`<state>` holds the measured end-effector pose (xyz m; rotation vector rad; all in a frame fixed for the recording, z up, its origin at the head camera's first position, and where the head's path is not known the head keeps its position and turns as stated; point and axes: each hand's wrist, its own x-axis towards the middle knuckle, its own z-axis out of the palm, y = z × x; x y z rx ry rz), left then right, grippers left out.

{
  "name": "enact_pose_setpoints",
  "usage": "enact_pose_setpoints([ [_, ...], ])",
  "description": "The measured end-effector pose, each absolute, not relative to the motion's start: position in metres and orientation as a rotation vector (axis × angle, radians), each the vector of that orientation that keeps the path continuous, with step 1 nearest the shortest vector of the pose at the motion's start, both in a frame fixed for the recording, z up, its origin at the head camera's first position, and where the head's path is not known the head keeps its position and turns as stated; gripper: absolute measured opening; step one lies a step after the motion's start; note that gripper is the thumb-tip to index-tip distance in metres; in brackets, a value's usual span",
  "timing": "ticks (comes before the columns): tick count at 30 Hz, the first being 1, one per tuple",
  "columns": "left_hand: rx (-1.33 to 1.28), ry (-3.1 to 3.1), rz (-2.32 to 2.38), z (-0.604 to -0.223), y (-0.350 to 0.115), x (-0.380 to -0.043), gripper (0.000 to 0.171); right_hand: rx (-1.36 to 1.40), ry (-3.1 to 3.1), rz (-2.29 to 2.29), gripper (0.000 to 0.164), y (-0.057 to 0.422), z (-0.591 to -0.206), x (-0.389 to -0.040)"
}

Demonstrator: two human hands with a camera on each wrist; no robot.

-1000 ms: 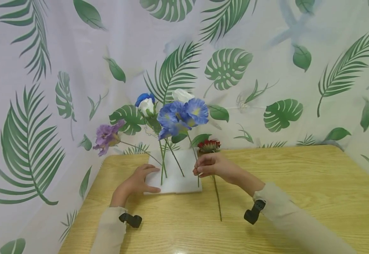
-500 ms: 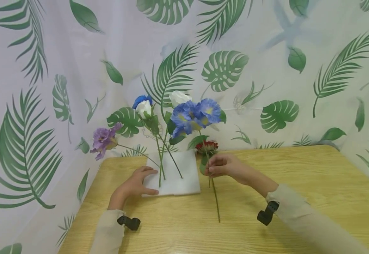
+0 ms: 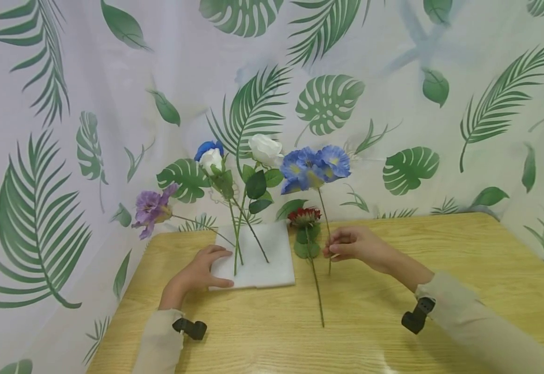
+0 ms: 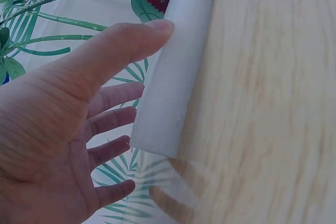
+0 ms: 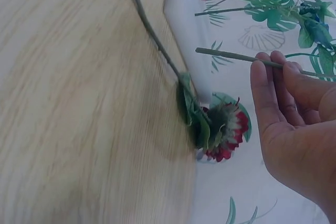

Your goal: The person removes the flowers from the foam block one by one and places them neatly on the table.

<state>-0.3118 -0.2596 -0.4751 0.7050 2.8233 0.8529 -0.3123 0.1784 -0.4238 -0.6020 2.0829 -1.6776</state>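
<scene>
My right hand (image 3: 353, 245) pinches the thin green stem (image 5: 231, 54) of a blue flower with yellow centres (image 3: 315, 169), between thumb and fingertips. The stem's lower end hangs above the table. On the left, my left hand (image 4: 68, 108) rests at the corner of a white foam block (image 3: 272, 254), thumb over the near side and fingers spread along the left side. Standing in the foam are a white rose (image 3: 265, 149), a blue and white flower (image 3: 211, 158) and a purple flower (image 3: 152, 206) leaning far left.
A red flower (image 3: 305, 217) with a long stem lies on the wooden table (image 3: 262, 332) just right of the foam block, between it and my right hand. Behind the table hangs a white cloth (image 3: 370, 171) with a green leaf print.
My right hand has drawn the blue flower away from the foam block and carried it right, past the red flower. The left hand stays at the block.
</scene>
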Motion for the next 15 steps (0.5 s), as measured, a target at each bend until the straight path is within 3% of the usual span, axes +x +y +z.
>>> enact_pose_setpoints([
  [15,0.715,2.825,0.856,-0.476,-0.26,-0.312,0.081,-0.456,2.085,-1.69,0.015,0.212,-0.433,-0.303],
])
